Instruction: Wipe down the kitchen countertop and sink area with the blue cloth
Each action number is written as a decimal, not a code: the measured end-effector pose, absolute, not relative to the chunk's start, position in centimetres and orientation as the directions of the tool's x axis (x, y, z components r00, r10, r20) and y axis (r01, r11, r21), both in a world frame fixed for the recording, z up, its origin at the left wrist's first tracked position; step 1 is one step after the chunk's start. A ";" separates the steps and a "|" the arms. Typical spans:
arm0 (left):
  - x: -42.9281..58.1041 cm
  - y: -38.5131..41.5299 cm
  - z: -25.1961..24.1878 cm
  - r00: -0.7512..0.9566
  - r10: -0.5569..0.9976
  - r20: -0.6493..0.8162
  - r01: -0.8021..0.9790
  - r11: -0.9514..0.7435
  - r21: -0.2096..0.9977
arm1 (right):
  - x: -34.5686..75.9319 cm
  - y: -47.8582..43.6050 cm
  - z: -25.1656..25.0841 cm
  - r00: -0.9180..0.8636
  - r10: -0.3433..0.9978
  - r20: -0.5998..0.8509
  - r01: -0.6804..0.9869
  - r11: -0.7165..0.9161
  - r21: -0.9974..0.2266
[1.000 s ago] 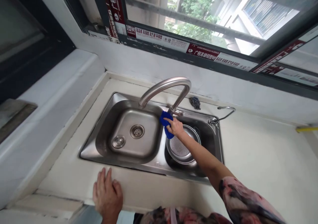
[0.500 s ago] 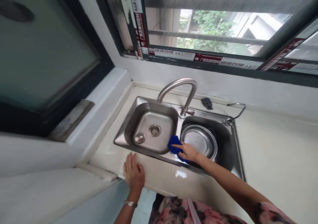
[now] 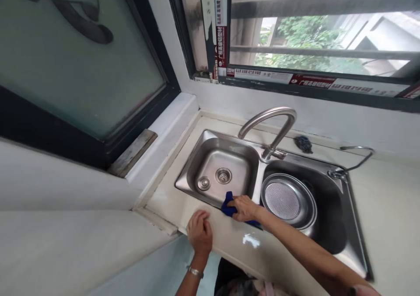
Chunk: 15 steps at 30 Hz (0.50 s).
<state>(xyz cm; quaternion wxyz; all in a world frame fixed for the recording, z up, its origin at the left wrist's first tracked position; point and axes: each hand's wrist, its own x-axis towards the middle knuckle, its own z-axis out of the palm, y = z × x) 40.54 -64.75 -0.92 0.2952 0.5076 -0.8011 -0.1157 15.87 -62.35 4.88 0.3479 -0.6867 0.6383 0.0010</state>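
- The right hand [image 3: 245,208] is closed on a blue cloth [image 3: 227,205], gripping it with bent fingers at the front rim of the steel sink [image 3: 183,181].
- Some of that cloth sticks out past the fingertips on the left, and another bit of blue shows beneath the right wrist.
- The left hand [image 3: 199,232] rests slack on the pale counter [image 3: 173,210], near its front edge, palm downward, fingers slightly bent and unclenched; its underside is hidden from me. It lies just to the left of the right hand, the two apart.
- A silvery watch or bracelet [image 3: 196,271] circles the left wrist.
- Just beyond both hands is the left basin [image 3: 232,160], with a round drain [image 3: 223,175] in its floor and a small metal plug [image 3: 204,183] beside it, on the left hand's side.
- To the right of the right hand, alongside the forearm, a round metal pan with a dimpled or perforated base [image 3: 282,202] sits tilted in the right basin [image 3: 331,226].
- Farther past the right hand, the arched faucet [image 3: 284,112] rises behind the divider, its spout toward the left basin.
- Right of the faucet, a dark scouring pad [image 3: 303,144] lies on the counter, and a thin bent spout [image 3: 356,148] stands at the sink's far right corner.
- Between the hands and me, a bright patch [image 3: 251,240] shines on the counter.
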 end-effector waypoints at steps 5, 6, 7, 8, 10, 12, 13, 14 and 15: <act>40.8 -64.4 -0.2 -0.389 -0.865 0.316 -0.678 0.501 0.537 | 18.7 -67.9 3.6 0.211 -0.888 -0.408 -0.840 0.049 -0.540; 40.7 -64.3 -0.1 -0.392 -0.864 0.316 -0.678 0.504 0.536 | 19.4 -69.1 3.3 0.223 -0.889 -0.399 -0.834 0.038 -0.551; 40.7 -64.3 -0.1 -0.392 -0.863 0.319 -0.676 0.505 0.536 | 20.3 -70.4 3.2 0.239 -0.891 -0.386 -0.828 0.021 -0.561; 40.7 -64.2 0.0 -0.389 -0.864 0.319 -0.675 0.503 0.540 | 21.2 -71.9 3.1 0.257 -0.894 -0.367 -0.823 -0.003 -0.568; 40.6 -64.0 -0.1 -0.371 -0.874 0.313 -0.674 0.486 0.557 | 23.2 -74.8 3.0 0.300 -0.899 -0.321 -0.814 -0.065 -0.578; 40.5 -63.7 -0.3 -0.350 -0.889 0.296 -0.676 0.459 0.577 | 25.2 -77.5 2.9 0.342 -0.897 -0.280 -0.807 -0.128 -0.577; 40.5 -63.5 -0.4 -0.339 -0.896 0.286 -0.678 0.444 0.587 | 26.0 -78.7 2.8 0.360 -0.896 -0.262 -0.804 -0.155 -0.574; 40.5 -63.3 -0.5 -0.327 -0.903 0.280 -0.679 0.430 0.595 | 26.7 -79.8 2.7 0.369 -0.897 -0.243 -0.803 -0.176 -0.570; 40.5 -63.2 -0.7 -0.316 -0.907 0.280 -0.678 0.422 0.602 | 27.3 -80.6 2.5 0.372 -0.901 -0.222 -0.803 -0.192 -0.565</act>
